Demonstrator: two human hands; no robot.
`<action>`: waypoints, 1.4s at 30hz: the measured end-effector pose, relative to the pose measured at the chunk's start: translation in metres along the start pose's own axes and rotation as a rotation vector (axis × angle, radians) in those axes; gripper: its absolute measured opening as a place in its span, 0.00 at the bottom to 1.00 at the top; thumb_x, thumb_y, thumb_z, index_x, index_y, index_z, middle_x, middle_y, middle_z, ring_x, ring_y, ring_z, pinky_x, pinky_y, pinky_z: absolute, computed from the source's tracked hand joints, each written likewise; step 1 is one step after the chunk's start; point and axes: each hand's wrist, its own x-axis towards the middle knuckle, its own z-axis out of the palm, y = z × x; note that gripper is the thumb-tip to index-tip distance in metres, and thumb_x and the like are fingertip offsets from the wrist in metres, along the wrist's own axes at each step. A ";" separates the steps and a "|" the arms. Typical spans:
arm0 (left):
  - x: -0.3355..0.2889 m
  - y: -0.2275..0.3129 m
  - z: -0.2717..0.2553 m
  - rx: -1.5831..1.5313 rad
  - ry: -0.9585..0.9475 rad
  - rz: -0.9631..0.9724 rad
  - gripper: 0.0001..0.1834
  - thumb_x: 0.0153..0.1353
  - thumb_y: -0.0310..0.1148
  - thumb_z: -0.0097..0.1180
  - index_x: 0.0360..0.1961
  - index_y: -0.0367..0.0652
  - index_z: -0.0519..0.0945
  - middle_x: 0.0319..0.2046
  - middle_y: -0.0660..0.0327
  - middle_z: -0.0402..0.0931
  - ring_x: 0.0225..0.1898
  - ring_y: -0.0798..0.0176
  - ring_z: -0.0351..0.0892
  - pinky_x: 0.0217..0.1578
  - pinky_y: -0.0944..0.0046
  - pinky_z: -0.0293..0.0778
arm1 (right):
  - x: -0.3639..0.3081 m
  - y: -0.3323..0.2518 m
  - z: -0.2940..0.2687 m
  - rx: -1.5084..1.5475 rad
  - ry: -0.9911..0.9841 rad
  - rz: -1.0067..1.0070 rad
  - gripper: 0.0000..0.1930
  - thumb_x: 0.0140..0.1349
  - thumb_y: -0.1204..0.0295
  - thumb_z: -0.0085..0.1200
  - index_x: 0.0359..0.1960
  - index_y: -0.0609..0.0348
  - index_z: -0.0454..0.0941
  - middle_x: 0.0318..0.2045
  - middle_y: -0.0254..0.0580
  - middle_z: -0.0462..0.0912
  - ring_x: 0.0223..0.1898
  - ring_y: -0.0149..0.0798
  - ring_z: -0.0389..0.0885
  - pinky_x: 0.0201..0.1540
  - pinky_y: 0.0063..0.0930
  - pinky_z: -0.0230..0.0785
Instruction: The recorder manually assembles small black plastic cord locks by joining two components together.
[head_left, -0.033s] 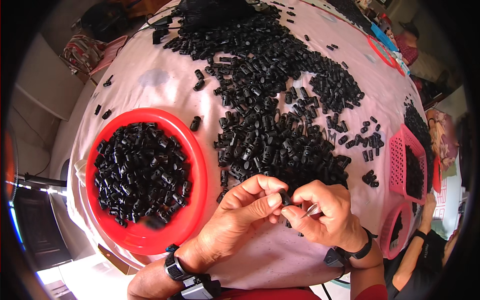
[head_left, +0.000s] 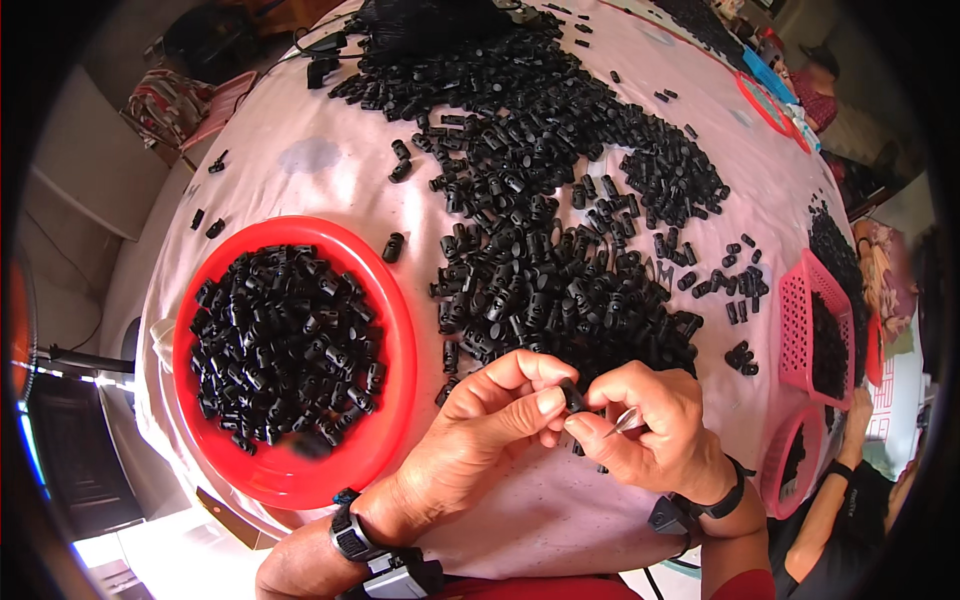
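In front of me, over the cloth, my left hand (head_left: 490, 415) is closed, pinching a small black plastic cord lock (head_left: 572, 396) between thumb and forefinger. My right hand (head_left: 660, 420) is closed close against its right side, with a slim, pointed silvery metal tool (head_left: 622, 421) sticking out between the fingers; the rest of the tool is hidden in the palm. Just beyond both hands lies a big heap of similar black cord locks (head_left: 550, 290). Left of my left hand, a round red basin (head_left: 402, 400) holds many more black cord locks (head_left: 285, 345).
A pale pink cloth (head_left: 340, 190) covers the table. Loose black pieces (head_left: 740, 285) are scattered right of the heap. Along the right edge stand a pink perforated basket (head_left: 792, 320) and a second pink basket (head_left: 775, 480), beside another person's arm (head_left: 825, 510). A black bag (head_left: 430, 30) lies on the far heap.
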 end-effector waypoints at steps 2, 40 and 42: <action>-0.001 0.001 0.000 0.018 0.002 0.004 0.11 0.68 0.34 0.55 0.50 0.44 0.77 0.40 0.70 0.75 0.38 0.75 0.70 0.44 0.73 0.69 | 0.000 0.001 0.000 -0.002 0.001 -0.026 0.11 0.57 0.70 0.66 0.31 0.59 0.74 0.18 0.38 0.80 0.17 0.31 0.81 0.19 0.22 0.72; -0.002 0.003 0.005 0.071 -0.071 -0.057 0.12 0.71 0.33 0.50 0.52 0.41 0.74 0.46 0.68 0.74 0.43 0.76 0.71 0.48 0.72 0.69 | 0.004 0.000 -0.004 -0.202 -0.061 0.029 0.26 0.46 0.49 0.72 0.23 0.58 0.72 0.19 0.38 0.80 0.19 0.37 0.82 0.19 0.27 0.72; -0.002 0.002 0.003 0.085 -0.075 -0.049 0.12 0.71 0.33 0.50 0.53 0.41 0.74 0.46 0.68 0.74 0.45 0.76 0.71 0.49 0.72 0.68 | 0.004 0.001 -0.004 -0.204 -0.056 0.016 0.26 0.46 0.49 0.72 0.23 0.58 0.72 0.18 0.38 0.80 0.19 0.37 0.82 0.19 0.27 0.72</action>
